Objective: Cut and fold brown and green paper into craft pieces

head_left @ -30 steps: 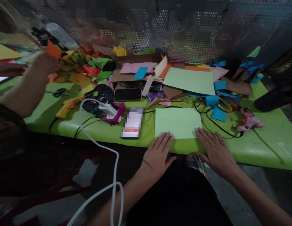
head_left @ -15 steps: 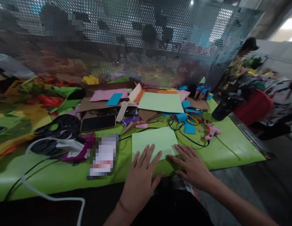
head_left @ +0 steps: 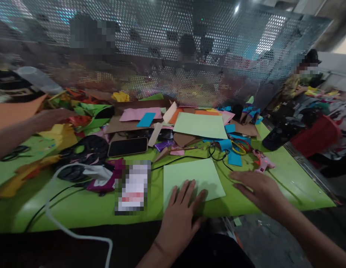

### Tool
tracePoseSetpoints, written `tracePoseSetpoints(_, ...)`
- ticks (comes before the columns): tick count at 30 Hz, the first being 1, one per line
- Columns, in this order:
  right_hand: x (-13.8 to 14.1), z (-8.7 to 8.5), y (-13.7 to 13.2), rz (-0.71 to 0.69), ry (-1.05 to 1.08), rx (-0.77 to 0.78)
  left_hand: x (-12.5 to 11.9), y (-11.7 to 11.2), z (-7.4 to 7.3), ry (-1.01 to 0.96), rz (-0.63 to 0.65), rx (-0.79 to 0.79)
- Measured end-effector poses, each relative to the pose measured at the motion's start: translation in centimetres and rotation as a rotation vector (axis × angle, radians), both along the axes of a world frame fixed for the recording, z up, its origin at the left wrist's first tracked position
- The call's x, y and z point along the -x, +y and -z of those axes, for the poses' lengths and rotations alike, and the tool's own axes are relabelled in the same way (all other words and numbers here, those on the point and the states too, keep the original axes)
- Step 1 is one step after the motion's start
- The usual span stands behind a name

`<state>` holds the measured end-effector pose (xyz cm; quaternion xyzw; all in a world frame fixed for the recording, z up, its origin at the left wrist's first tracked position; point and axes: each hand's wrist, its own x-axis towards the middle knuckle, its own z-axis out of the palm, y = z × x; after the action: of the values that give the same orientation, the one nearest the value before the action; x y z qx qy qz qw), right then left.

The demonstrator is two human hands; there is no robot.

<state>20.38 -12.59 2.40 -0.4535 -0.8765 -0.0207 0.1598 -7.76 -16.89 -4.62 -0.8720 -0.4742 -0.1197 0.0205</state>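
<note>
Perforated metal panel [head_left: 167,78] stands behind the green table [head_left: 290,178]; the pale green sheet [head_left: 193,171] lies at the near edge, right of the lit phone [head_left: 133,186]. Left hand [head_left: 179,219] remains flat on the sheet, fingers spread, gripping nothing; right hand [head_left: 259,189], half a second ago also on it, is now off to the right, fingers extended, empty as far as visible, near the pink device [head_left: 263,162]; a co-worker's forearm [head_left: 22,130] now shows at left.
</note>
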Motion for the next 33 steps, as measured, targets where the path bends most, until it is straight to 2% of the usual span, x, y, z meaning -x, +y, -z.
tracePoseSetpoints(3, 0.7, -1.6, 5.9, 0.058, -0.019, -0.023, 0.1, 0.2, -0.2, -0.022, 0.020, 0.031)
tracePoseSetpoints(5, 1.6, -1.6, 10.4, 0.070, -0.098, 0.003, 0.3, 0.2, -0.1, -0.045, 0.031, 0.040)
tracePoseSetpoints(8, 3.5, -0.4, 16.4, 0.091, -0.207, 0.065, 0.5, 0.1, 0.4, -0.090, 0.026, 0.046)
tracePoseSetpoints(11, 5.2, 1.2, 20.3, 0.179, -0.317, 0.098, 0.6, 0.0, 0.9, -0.116, 0.020, 0.048)
tracePoseSetpoints(14, 5.8, 2.1, 22.3, 0.250, -0.341, 0.111, 0.6, 0.0, 1.2, -0.115, 0.014, 0.040)
tracePoseSetpoints(17, 5.5, 2.0, 23.5, 0.310, -0.332, 0.133, 0.7, 0.0, 1.3, -0.107, 0.022, 0.014)
tracePoseSetpoints(22, 4.8, 0.0, 25.6, 0.394, -0.248, 0.086, 0.8, 0.3, 1.2, -0.103, 0.043, -0.061)
tracePoseSetpoints(26, 5.9, -1.7, 27.6, 0.438, -0.138, -0.011, 0.9, 0.7, 1.5, -0.094, 0.046, -0.133)
tracePoseSetpoints(30, 8.4, -2.2, 29.1, 0.346, -0.010, -0.048, 0.8, 0.9, 2.4, -0.076, 0.048, -0.199)
tracePoseSetpoints(33, 9.6, -1.9, 29.1, 0.189, -0.066, 0.006, 0.7, 0.8, 2.8, -0.085, 0.043, -0.209)
